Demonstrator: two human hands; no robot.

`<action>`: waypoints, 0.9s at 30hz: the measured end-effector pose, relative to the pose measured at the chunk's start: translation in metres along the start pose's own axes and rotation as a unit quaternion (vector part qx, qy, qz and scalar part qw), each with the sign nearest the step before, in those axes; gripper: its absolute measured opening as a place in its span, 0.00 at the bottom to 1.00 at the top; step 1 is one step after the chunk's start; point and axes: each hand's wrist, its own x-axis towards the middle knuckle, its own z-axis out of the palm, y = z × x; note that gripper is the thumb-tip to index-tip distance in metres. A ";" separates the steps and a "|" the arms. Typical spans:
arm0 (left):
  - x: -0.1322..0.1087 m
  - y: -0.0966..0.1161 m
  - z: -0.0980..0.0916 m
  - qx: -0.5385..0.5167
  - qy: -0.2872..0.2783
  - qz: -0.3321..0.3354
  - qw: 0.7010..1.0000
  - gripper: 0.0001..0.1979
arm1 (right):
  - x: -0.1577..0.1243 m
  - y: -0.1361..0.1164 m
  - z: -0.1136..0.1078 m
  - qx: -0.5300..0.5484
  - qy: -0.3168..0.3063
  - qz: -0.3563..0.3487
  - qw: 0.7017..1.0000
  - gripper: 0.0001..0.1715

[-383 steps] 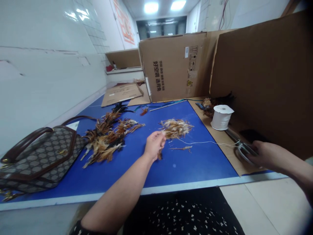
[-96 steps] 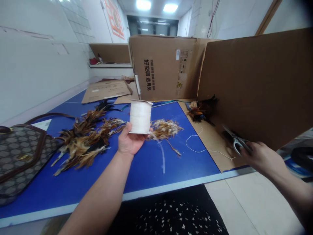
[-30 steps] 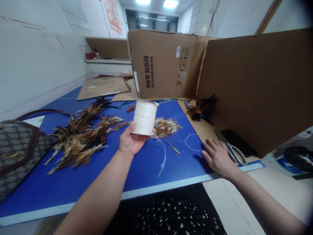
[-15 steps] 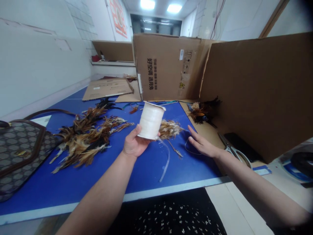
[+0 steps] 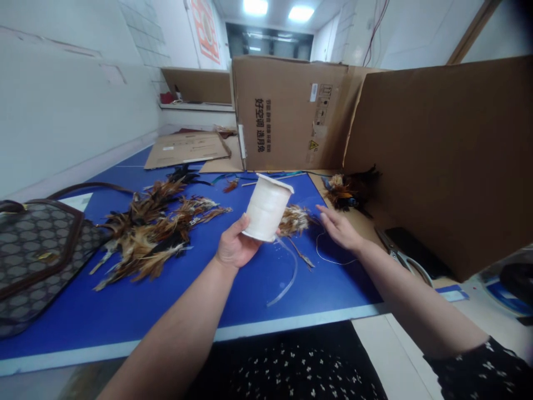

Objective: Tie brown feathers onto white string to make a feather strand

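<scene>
1. Our left hand [image 5: 236, 244] is closed around the lower end of a white cylindrical spool [image 5: 267, 208], fingers beneath and thumb at its side; we hold it tilted above the blue surface [image 5: 245, 305] with its pale edge.
2. From the spool, just right of the left hand, a translucent flat ribbon [image 5: 295, 272] hangs in a curve.
3. Our right hand [image 5: 339, 228] is loosely spread, index finger reaching forward; we cannot tell whether it touches the thin white cord [image 5: 333, 261] looping just below it.
4. Between our hands, partly hidden behind the spool, lies a tan-and-white feather bundle [image 5: 295, 219], with a single slender brown feather [image 5: 302, 254] nearer us.
5. Left of the left hand we see a large spread of brown, golden and black feathers [image 5: 141, 239], and farther left a patterned grey handbag with brown trim [image 5: 37, 250].
6. Right of the right hand are grey-handled scissors [image 5: 410, 264], next to a flat black object [image 5: 416, 250]; beyond that hand sits a dark brown feather cluster [image 5: 345, 190].
</scene>
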 end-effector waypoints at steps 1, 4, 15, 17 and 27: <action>0.000 0.000 0.000 -0.001 0.002 0.001 1.000 0.42 | 0.000 0.000 -0.004 0.005 0.014 0.010 1.000 0.30; 0.001 -0.001 0.000 -0.008 0.008 0.002 1.000 0.41 | -0.006 0.002 -0.019 0.014 0.041 0.053 0.998 0.26; -0.003 -0.018 0.008 0.028 0.009 0.013 0.999 0.38 | -0.074 -0.075 -0.015 0.202 -0.019 0.019 0.979 0.38; -0.005 -0.030 0.011 0.056 0.015 0.018 0.998 0.37 | -0.080 -0.099 -0.004 0.250 -0.034 -0.002 0.968 0.43; -0.022 -0.059 0.023 0.367 -0.118 0.049 0.921 0.41 | -0.082 -0.132 0.028 0.334 0.089 0.021 0.938 0.41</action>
